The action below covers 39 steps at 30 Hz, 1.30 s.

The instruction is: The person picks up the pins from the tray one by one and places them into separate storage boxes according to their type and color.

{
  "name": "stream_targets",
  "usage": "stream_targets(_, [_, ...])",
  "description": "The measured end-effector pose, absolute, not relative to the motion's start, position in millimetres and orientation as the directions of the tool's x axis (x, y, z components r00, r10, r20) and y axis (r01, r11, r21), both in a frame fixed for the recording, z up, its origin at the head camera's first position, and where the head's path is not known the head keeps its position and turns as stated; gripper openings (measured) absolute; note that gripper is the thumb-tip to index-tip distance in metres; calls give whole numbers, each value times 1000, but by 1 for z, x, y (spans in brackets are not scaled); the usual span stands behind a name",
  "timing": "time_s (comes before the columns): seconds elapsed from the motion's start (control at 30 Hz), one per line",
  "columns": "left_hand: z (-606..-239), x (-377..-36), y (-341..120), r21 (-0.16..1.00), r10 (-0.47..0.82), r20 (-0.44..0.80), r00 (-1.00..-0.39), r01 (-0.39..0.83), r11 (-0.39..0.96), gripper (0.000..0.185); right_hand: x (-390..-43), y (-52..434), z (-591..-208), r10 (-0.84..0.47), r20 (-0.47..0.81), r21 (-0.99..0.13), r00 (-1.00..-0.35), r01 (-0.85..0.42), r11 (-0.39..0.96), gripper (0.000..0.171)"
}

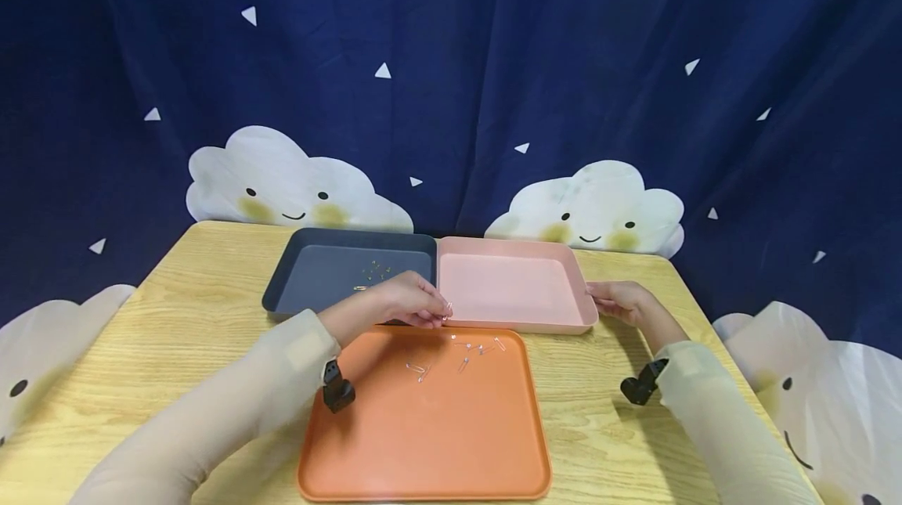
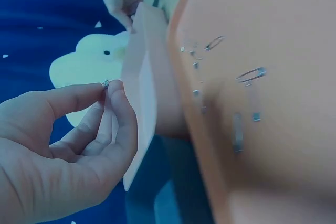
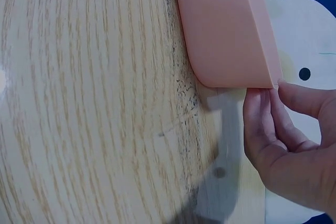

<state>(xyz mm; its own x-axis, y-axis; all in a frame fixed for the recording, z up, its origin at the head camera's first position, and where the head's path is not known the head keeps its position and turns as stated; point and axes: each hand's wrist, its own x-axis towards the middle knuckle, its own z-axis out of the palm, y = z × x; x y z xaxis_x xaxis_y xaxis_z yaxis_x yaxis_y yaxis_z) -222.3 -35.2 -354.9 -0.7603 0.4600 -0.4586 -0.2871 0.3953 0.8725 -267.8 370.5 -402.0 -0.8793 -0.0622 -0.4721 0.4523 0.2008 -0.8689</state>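
Head view, left to right: we see a wooden table (image 1: 176,309) bearing a dark grey tray (image 1: 310,270) with a few small gold pins on its floor, a pink tray (image 1: 564,286) set edge to edge with it, and an orange tray (image 1: 395,442) nearer the person. Our left hand (image 1: 405,301) hovers where the three trays meet, and pinches a small safety pin (image 1: 448,309) between thumb and forefinger just at the pink tray's near left corner; the left wrist view confirms the pin (image 2: 105,85) clamped at the fingertips (image 2: 116,90), beside the pink tray's wall. Several more safety pins (image 1: 479,347) lie loose on the far part of the orange tray. Farther right, our right hand (image 1: 623,301) rests against the pink tray's right edge, the curled fingers (image 3: 262,114) touching its corner from outside, as the right wrist view shows. Both hands are well apart.
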Motion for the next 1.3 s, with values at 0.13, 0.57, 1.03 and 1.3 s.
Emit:
stream_targets(0.13, [-345, -238, -27, 853, 439, -487, -755, -305, 423, 25, -270, 368, -403, -58, -474, -863, -879, 450, 231, 48])
stream_targets(0.57, [-327, -287, 12, 742, 356, -542, -761, -236, 627, 8, -267, 372, -397, -44, -467, -847, -883, 433, 308, 55])
stream_targets(1.03, [-324, -322, 42, 511, 297, -676, -674, -139, 848, 6, -267, 366, -395, -27, -479, -852, -877, 457, 255, 58])
stream_targets(1.3, [-339, -340, 63, 394, 179, -711, -680, -175, 903, 10, -266, 367, -394, -11, -472, -839, -881, 446, 313, 59])
